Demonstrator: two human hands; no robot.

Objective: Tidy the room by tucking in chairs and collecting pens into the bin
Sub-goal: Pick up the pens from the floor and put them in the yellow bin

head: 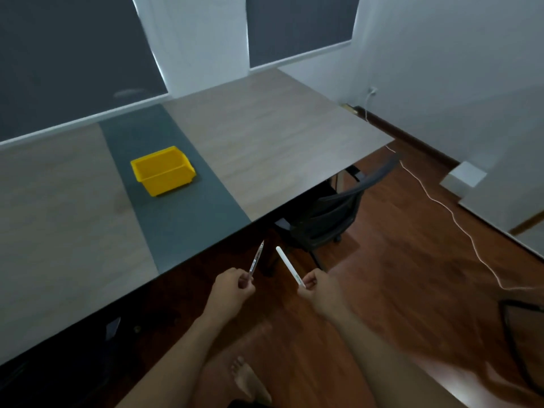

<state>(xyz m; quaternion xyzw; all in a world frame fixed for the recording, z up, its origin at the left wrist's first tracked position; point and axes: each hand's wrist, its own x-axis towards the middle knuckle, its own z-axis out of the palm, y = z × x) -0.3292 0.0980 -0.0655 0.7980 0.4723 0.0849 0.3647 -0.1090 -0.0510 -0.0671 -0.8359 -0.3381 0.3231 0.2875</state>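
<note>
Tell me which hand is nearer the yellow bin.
Left. The left hand, holding a clear pen, is below and right of the yellow bin, off the table edge. The right hand, holding a white pen, is farther right.

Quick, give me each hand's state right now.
Left hand: closed, holding a clear pen.
Right hand: closed, holding a white pen.

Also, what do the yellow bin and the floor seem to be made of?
The yellow bin looks like moulded plastic: one even, saturated colour, thin walls with a rolled rim, a dull sheen. The floor looks like reddish-brown wood planks or a wood-look laminate, glossy, since it reflects light in pale patches. Which of the two, the picture cannot settle.
</note>
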